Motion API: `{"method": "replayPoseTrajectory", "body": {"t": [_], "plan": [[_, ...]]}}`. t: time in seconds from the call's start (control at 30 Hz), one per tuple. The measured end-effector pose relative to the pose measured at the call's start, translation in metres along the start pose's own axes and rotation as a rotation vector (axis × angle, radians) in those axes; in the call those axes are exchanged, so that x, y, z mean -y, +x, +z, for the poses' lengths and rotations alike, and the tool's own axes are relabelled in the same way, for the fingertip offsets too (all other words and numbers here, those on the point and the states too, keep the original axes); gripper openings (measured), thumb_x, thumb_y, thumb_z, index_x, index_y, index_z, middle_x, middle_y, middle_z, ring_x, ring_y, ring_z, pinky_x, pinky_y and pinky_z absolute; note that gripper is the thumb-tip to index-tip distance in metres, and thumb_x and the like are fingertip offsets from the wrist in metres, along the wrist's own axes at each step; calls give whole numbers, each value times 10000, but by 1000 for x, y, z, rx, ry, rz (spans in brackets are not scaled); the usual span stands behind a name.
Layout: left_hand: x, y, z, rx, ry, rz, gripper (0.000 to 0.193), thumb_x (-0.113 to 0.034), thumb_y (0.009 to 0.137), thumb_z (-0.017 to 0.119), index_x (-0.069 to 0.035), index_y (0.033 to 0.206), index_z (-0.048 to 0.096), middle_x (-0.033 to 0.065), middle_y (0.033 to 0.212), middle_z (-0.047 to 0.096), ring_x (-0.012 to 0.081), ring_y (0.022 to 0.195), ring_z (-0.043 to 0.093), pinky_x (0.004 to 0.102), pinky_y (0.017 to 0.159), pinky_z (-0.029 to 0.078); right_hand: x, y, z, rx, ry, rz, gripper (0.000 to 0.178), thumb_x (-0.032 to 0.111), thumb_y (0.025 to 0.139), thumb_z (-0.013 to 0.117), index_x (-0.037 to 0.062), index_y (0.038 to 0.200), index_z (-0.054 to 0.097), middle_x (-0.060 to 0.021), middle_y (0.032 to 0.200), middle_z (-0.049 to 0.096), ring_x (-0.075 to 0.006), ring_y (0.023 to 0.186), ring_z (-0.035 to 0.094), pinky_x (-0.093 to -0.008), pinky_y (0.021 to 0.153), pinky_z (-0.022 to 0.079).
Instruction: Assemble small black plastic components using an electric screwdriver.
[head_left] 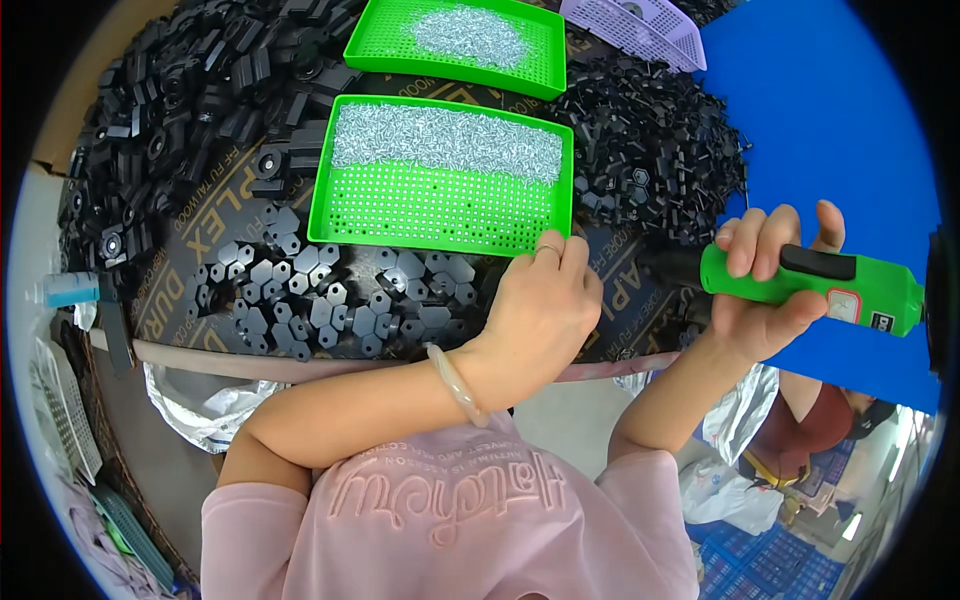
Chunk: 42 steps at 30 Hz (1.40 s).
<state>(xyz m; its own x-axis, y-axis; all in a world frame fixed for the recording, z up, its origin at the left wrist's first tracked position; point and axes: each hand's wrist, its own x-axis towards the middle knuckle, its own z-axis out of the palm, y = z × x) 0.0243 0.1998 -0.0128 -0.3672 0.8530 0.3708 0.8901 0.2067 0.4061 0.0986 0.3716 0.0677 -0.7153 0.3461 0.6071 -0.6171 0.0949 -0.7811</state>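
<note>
My right hand (765,280) grips a green and black electric screwdriver (870,290), held lengthwise with its dark nose pointing left. The nose end reaches toward my left hand and blurs into the dark parts behind it. My left hand (545,305), with a pale bangle at the wrist, is closed at the near right corner of a green perforated tray (440,232). Its fingertips are bent under, so anything between them is hidden. Small silver screws (450,140) fill the far half of that tray. Flat black six-sided plates (320,310) lie to the left of my left hand.
Behind stands a second green tray (385,45) with more screws, beside a lilac basket (640,35). Black moulded parts (210,110) pile up at the left, and small black pieces (660,140) at the right. A blue panel (830,130) borders the right side. Another person's arm (800,395) shows beyond.
</note>
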Motion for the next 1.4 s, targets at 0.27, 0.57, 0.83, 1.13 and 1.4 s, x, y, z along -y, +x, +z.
{"method": "replayPoseTrajectory", "body": {"t": [0.27,0.57,0.83,1.13,1.4], "plan": [[7,-9,-18,122,59,-50,242,-131,626,667,-23,840,631,97,834,512,253,830,537,320,647,489,-19,-1,12,-34,-140,118,718,599,775,681,37,1150,439,-108,730,613,-294,731,673,-415,736,563],[16,-14,-32,45,-72,-177,334,-236,599,789,-71,847,637,61,813,543,255,768,538,354,603,465,-49,-4,47,-164,-111,187,545,415,857,686,-1,1159,508,15,630,453,-111,558,440,-305,608,409],[60,-14,-59,58,197,-74,32,-89,643,600,-62,639,617,76,736,554,240,800,536,346,702,448,-62,-14,45,-189,-160,166,305,250,870,673,34,1012,511,-23,634,481,-136,541,462,-330,607,456],[55,-7,-43,144,158,-22,23,-79,682,556,-70,679,577,67,714,543,243,764,546,348,675,470,-72,-15,43,-238,-126,128,285,154,844,720,-31,971,544,-118,755,636,-170,615,647,-240,521,477],[44,-12,-35,-3,127,-121,38,-71,682,620,-60,706,593,67,737,530,254,759,529,353,656,461,-75,-13,43,-236,-177,129,283,249,907,647,30,1030,516,-28,625,467,-143,518,476,-341,601,486]]}}
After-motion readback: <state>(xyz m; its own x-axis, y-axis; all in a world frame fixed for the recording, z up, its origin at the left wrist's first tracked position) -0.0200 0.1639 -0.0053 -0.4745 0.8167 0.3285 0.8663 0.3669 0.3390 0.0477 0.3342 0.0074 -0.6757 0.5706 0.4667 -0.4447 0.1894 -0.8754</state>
